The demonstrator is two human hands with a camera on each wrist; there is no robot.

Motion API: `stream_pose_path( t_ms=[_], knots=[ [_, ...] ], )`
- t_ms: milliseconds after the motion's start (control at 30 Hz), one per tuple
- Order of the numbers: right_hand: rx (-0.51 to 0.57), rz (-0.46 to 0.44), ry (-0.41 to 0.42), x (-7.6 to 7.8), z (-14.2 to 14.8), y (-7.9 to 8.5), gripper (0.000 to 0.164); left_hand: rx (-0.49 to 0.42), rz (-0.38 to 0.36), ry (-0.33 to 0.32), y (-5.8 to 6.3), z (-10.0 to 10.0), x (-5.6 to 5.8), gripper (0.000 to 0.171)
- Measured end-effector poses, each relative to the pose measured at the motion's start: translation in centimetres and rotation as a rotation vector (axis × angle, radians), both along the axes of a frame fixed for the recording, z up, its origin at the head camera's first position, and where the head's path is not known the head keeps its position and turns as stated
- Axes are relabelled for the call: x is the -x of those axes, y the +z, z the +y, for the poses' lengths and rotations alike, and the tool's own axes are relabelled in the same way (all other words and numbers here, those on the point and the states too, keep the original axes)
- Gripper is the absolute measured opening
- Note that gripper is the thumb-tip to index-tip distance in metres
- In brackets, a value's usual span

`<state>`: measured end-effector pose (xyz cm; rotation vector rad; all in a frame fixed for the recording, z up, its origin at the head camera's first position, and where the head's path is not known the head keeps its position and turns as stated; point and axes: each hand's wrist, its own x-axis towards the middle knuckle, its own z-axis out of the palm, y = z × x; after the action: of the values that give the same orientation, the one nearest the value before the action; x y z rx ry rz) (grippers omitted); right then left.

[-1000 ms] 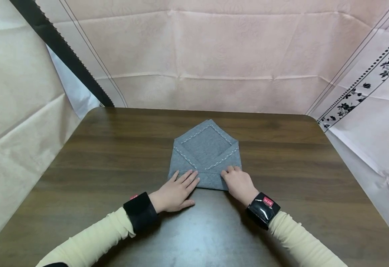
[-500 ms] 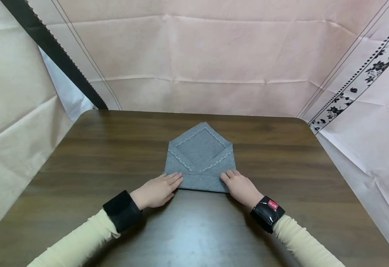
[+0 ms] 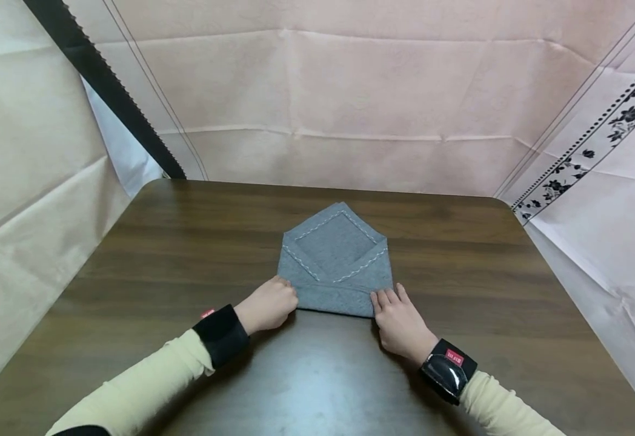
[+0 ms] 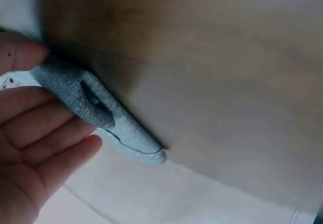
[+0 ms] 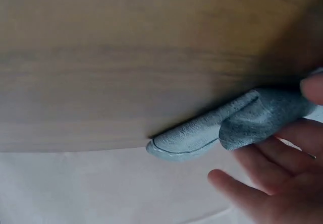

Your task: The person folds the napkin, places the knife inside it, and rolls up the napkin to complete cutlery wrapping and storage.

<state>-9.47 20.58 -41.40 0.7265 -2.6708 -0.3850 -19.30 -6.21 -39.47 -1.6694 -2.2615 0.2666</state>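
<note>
A folded blue-grey cloth garment [image 3: 336, 242] with white dashed stitching lies on the wooden table, its far end rising to a point and its near edge turned into a band. My left hand [image 3: 269, 303] grips the near left corner, fingers curled. In the left wrist view, the rolled cloth end [image 4: 75, 95] sits between thumb and fingers. At the near right corner, my right hand [image 3: 402, 321] pinches the band, with one finger sticking out past the side. The right wrist view has the cloth end [image 5: 262, 120] between the thumb and fingers, the little finger held apart.
The brown wooden table [image 3: 186, 242] has rounded far corners. Behind it hangs a creased pale pink cloth sheet [image 3: 350, 91], with a black strip [image 3: 116, 97] at left and a floral border [image 3: 595, 148] at right.
My left hand slid from lying flat on the band to the left corner and curled round it. My right hand shifted slightly toward me at the right corner, fingers straighter. The garment keeps its shape.
</note>
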Motion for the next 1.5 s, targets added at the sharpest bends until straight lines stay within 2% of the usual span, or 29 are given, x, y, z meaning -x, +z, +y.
stream_pose_path(
  t_ms=[100, 267, 367, 500, 633, 733, 833, 967, 1033, 1100, 1233, 1400, 1500],
  knots=[
    [0.016, -0.034, 0.009, 0.2, 0.1, 0.1, 0.039, 0.012, -0.024, -0.014, 0.2, 0.7, 0.2, 0.029],
    [0.100, 0.008, 0.054, 0.5, 0.6, 0.0, 0.033, 0.018, -0.059, 0.003, 0.3, 1.1, 0.3, 0.025],
    [0.186, -0.012, 0.052, 0.5, 0.9, -0.1, 0.029, -0.011, -0.101, 0.029, 0.3, 0.9, 0.3, 0.022],
    [0.341, -0.114, 0.009, 0.1, 1.5, 0.3, 0.029, -0.071, -0.248, 0.077, 0.8, 0.5, 0.4, 0.024],
    [0.470, -0.175, -0.011, -0.1, 2.2, 0.9, 0.024, -0.132, -0.398, 0.111, 1.2, 0.3, 0.6, 0.023],
    [0.553, -0.233, -0.019, 0.0, 2.6, 1.3, 0.021, -0.153, -0.480, 0.130, 1.3, 0.2, 0.9, 0.018],
    [0.642, -0.333, -0.033, 0.4, 3.0, 1.6, 0.023, -0.159, -0.576, 0.156, 1.3, 0.0, 1.2, 0.006],
    [0.758, -0.482, -0.074, 1.1, 3.6, 1.8, 0.025, -0.177, -0.740, 0.164, 1.0, -0.3, 1.9, 0.022],
    [0.793, -0.540, -0.098, 1.5, 3.9, 1.8, 0.026, -0.187, -0.792, 0.160, 0.8, -0.5, 2.3, 0.023],
    [0.809, -0.571, -0.118, 1.9, 4.0, 1.8, 0.025, -0.195, -0.812, 0.162, 0.6, -0.6, 2.6, 0.022],
    [0.779, -0.570, -0.182, 2.4, 3.9, 1.8, 0.022, -0.179, -0.778, 0.204, 0.6, -0.4, 3.1, 0.020],
    [0.594, -0.475, -0.310, 2.8, 3.1, 1.5, 0.004, -0.130, -0.696, 0.314, 0.7, 0.3, 2.9, 0.010],
    [0.473, -0.389, -0.360, 2.9, 2.5, 1.2, 0.008, -0.099, -0.630, 0.401, 0.7, 0.6, 2.4, 0.005]
  ],
)
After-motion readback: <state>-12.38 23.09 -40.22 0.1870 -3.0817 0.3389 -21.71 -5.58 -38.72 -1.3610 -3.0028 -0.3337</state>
